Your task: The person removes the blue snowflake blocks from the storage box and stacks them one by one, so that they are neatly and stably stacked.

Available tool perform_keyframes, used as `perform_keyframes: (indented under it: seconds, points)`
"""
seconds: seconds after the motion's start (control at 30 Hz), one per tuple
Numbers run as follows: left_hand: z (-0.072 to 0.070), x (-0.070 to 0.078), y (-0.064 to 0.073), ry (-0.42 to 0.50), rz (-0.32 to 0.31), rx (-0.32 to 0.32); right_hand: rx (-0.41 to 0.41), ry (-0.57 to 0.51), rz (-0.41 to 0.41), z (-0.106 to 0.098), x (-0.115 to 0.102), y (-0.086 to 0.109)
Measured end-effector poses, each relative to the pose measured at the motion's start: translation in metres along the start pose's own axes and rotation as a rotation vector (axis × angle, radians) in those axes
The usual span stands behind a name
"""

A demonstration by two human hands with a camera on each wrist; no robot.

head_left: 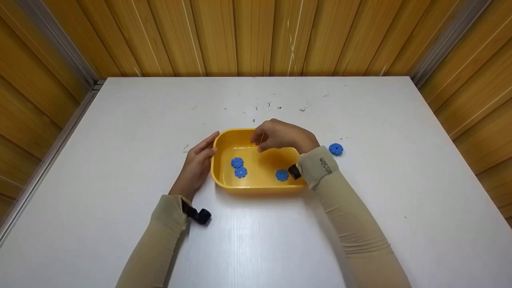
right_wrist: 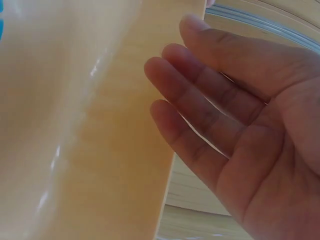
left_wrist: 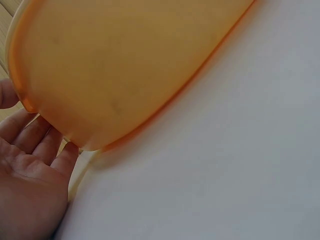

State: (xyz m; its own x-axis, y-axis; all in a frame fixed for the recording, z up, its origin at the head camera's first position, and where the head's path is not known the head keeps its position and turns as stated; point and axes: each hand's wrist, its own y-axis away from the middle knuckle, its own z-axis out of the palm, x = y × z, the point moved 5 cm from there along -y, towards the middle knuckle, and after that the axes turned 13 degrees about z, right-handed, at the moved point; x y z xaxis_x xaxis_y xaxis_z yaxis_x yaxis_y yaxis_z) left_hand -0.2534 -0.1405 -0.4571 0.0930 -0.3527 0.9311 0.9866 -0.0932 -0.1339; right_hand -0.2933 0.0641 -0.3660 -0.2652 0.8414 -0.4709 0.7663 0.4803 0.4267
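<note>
A yellow plastic basin (head_left: 256, 187) sits on the white table. My left hand (head_left: 197, 163) grips its left end, thumb at the rim and the other fingers along the outer wall; the left wrist view shows these fingers (left_wrist: 47, 142) against the basin's side. Over the far part of the basin hovers my right hand (head_left: 282, 135), its fingers relaxed and slightly bent. The right wrist view shows nothing between its fingers (right_wrist: 195, 110). Inside the basin lie notched blue discs: two touching at the left (head_left: 237, 162) and another blue disc (head_left: 282, 175) near my right wrist.
One more notched blue disc (head_left: 336, 149) lies on the white table (head_left: 400, 180), right of the basin and beside my right forearm. Wood-patterned panels (head_left: 252, 38) stand behind the table and at both sides. Small dark marks dot the tabletop beyond the basin.
</note>
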Motion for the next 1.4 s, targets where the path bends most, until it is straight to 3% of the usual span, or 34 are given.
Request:
perform_keyframes:
  seconds: [0.27, 0.7, 1.4]
  points:
    - [-0.001, 0.000, 0.000, -0.009, -0.010, -0.005, -0.071, 0.027, 0.008, 0.015, -0.016, -0.019]
    - [-0.001, 0.000, 0.000, -0.009, -0.026, 0.009, -0.119, 0.068, -0.025, 0.038, -0.036, -0.035]
    - [0.000, 0.000, 0.000, 0.013, -0.003, -0.025, -0.085, 0.211, 0.031, 0.051, -0.044, -0.041]
